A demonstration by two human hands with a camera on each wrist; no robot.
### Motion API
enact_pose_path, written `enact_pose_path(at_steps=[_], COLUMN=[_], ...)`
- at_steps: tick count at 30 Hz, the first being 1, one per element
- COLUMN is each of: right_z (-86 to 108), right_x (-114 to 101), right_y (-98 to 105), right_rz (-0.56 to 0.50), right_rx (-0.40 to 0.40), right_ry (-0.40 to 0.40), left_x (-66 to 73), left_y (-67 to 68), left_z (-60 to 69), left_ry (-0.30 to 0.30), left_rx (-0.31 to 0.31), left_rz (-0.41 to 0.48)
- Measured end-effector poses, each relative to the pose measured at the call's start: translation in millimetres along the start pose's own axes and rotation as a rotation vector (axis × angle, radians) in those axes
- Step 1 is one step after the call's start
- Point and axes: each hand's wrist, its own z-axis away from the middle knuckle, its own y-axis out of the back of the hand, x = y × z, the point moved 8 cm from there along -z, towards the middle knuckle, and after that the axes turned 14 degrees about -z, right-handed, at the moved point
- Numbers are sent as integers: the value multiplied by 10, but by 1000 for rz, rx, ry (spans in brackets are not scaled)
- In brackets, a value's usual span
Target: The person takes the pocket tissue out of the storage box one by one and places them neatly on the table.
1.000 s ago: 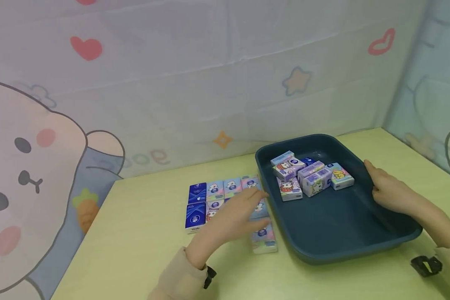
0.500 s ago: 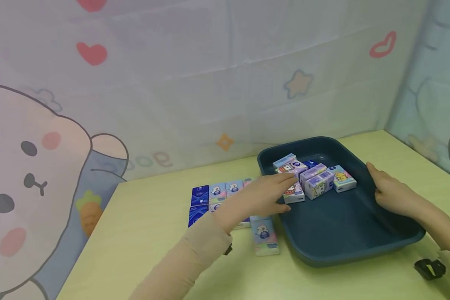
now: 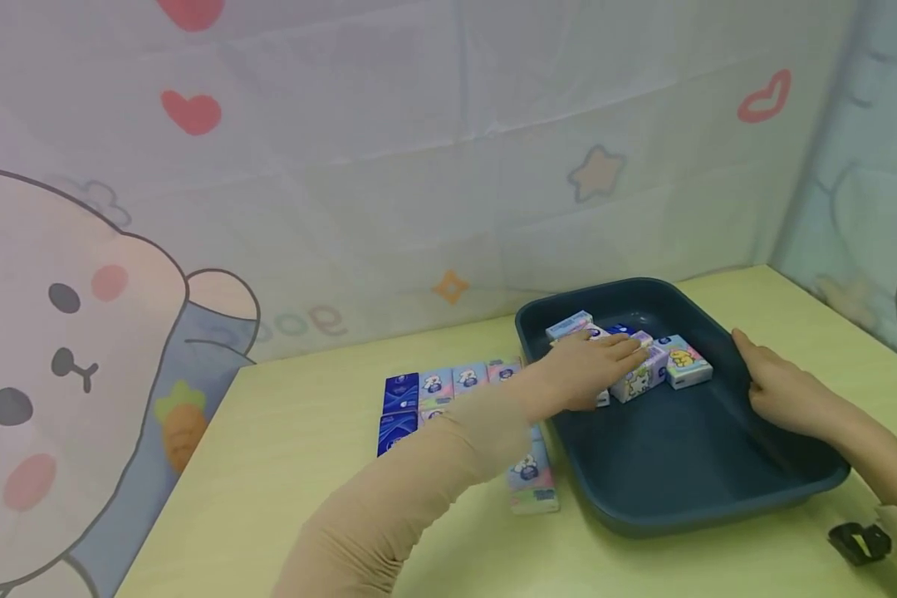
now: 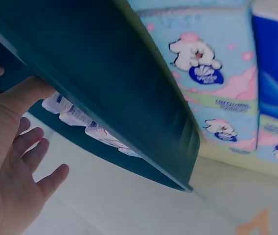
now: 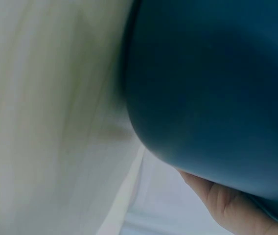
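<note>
A dark teal plastic tub (image 3: pixel 680 465) stands on the right of the table, with several small tissue packs (image 3: pixel 689 361) heaped at its far left. My left hand (image 3: pixel 590 370) reaches across the tub's left rim, just over the heap, and partly hides it. In the left wrist view, that hand (image 4: pixel 11 161) has its fingers spread, and nothing shows in its grasp. My right hand (image 3: pixel 785 386) grips the tub's right rim; the right wrist view shows the hand (image 5: pixel 222 203) against the tub's outer wall (image 5: pixel 202 98).
Left of the tub, blue packs (image 3: pixel 400 394) and pastel cartoon packs (image 3: pixel 437 386) lie in rows, partly hidden by my left sleeve (image 3: pixel 419 482). Another pastel pack (image 3: pixel 531 473) lies nearer me. A printed cloth backdrop (image 3: pixel 374 183) rises behind the table (image 3: pixel 284 465).
My left hand has moved right, from above the packs on the table to over the heap in the tub. The right hand keeps its hold on the rim.
</note>
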Motion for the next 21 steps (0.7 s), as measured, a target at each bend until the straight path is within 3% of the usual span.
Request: enact_pose_path(at_steps=[5, 13, 17, 21], right_z=[-10, -4, -15, -19], right_x=[15, 38, 41, 46], right_y=[3, 1, -8, -16], right_rz=[7, 9, 9, 14], right_rx=[9, 14, 20, 22], right_ry=[9, 13, 17, 17], left_x=[82, 157, 185, 245], left_y=[94, 56, 16, 7], left_z=[-166, -451, -560, -629], left_ry=[-18, 35, 54, 35], left_rx=[29, -65, -81, -81], left_rz=[-126, -264, -274, -254])
